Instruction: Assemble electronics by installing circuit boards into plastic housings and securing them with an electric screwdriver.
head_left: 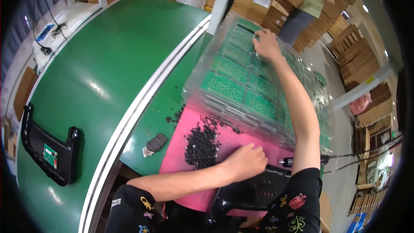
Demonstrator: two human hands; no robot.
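Observation:
At the far side of a stack of clear plastic trays [196,90], my right hand [266,45] reaches over green circuit boards [224,87] lying in the top tray's compartments. Its thumb and fingers are apart, with the fingertips close to the boards at the far edge; no board shows between them. My left hand [245,162] is closed low over the pink mat [183,136], fingers curled. Whatever it holds, if anything, is hidden. Just below it lies a black plastic housing [246,196], partly covered by my arms. A heap of small black screws [202,149] sits left of that hand.
A dark grey block [156,143] lies left of the mat. On the green table [112,60] beyond the white rail [142,95] rests another black housing [69,164] with a small circuit board [50,155]. A black-handled tool [289,162] lies right. Another person [308,4] stands among cartons.

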